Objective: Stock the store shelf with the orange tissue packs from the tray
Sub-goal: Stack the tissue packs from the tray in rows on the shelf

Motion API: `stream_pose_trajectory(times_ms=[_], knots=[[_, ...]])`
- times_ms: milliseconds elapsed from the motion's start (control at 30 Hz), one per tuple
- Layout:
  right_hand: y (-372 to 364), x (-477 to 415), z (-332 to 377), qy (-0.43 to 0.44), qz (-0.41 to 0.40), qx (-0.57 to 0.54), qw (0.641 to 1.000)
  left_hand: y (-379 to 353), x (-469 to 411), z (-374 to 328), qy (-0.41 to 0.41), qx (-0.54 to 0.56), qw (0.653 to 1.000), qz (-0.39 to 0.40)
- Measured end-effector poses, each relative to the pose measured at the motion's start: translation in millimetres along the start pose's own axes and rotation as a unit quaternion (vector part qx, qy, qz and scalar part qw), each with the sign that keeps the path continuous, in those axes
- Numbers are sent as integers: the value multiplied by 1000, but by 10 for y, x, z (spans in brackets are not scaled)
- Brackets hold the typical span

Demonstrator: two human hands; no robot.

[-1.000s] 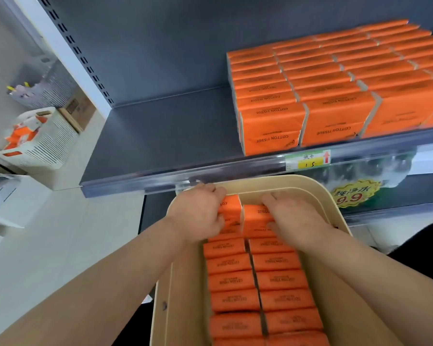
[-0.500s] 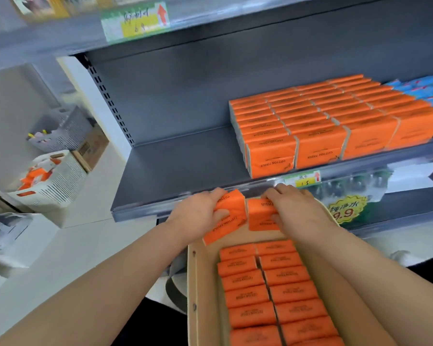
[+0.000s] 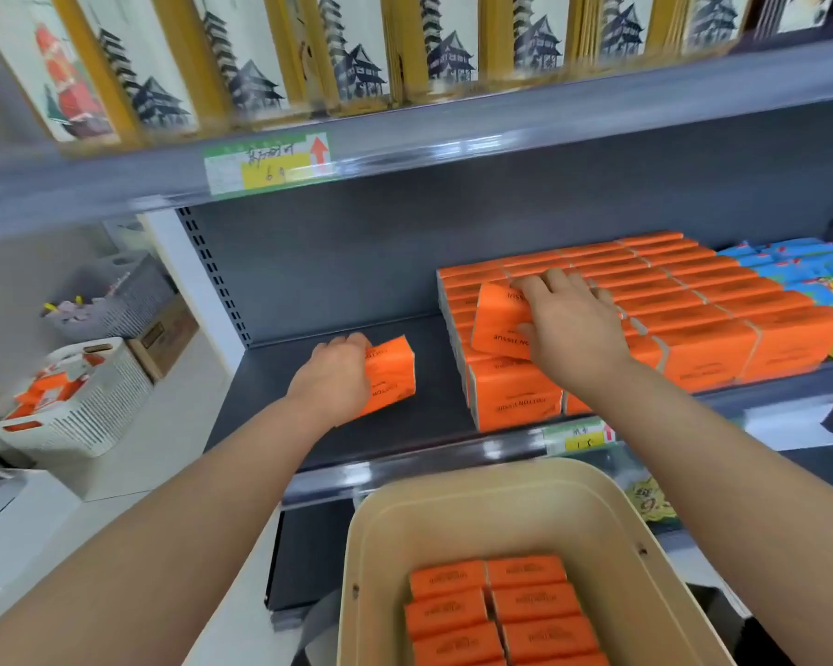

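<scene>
1. Fingers of the left hand [image 3: 330, 377] are curled and clamped on the near end of the first pack [image 3: 390, 372]. Its long axis points roughly to 12 o'clock, low over the bare shelf [image 3: 405, 439]; contact cannot be told.
2. Fingers of the right hand [image 3: 573, 324] lie close together over the second pack [image 3: 498, 319], gripping it, thumb hidden. The pack tilts at the top left edge of the stack [image 3: 693, 319].
3. The stack lies at 3 o'clock of the first pack, across a strip of bare shelf; the left hand is nearer that gap.
4. The tray [image 3: 385, 545], at 6 o'clock, holds the remaining packs [image 3: 501, 612].

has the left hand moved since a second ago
Yes: the left hand went up from the tray onto the bare shelf, holding a tissue pack.
</scene>
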State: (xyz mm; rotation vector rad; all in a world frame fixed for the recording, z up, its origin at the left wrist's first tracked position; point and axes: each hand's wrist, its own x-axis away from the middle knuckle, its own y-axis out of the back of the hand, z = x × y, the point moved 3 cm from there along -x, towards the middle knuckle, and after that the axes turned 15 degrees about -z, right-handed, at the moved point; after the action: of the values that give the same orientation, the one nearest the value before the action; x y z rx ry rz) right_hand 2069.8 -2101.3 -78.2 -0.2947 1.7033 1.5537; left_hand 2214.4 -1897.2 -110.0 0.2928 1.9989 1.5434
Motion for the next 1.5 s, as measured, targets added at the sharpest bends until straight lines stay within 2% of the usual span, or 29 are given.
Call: stream_pose_trajectory(times_ms=[133, 233, 333, 667, 800, 933, 1133, 1333, 1500], knots=[[-327, -399, -80, 11, 7, 11, 1000, -337, -390, 31, 2, -52, 999, 14], [-590, -604, -143, 32, 23, 23, 999, -530, -768, -16, 0, -87, 996, -8], [-755, -737, -241, 44, 7, 20, 999, -663, -1173, -89, 5, -112, 993, -34], [-872, -816, -414, 84, 1, -23, 996, -981, -2013, -251, 17, -89, 987, -132], [-861, -790, -418, 88, -14, -25, 996, -1084, -2072, -289, 32, -26, 990, -135], [-784, -808, -377, 83, 10, -21, 996, -1050, -1975, -227, 61, 20, 985, -157], [-695, -1060, -3, 73, 27, -54, 996, -714, -1739, 16, 37, 44, 984, -169], [-1177, -1381, 736, 101, 66, -153, 981, -470, -1540, 325, 57, 68, 985, -149], [-1706, -1333, 986, 130, 128, -95, 979, -535, -1498, 441, 55, 102, 984, -132]])
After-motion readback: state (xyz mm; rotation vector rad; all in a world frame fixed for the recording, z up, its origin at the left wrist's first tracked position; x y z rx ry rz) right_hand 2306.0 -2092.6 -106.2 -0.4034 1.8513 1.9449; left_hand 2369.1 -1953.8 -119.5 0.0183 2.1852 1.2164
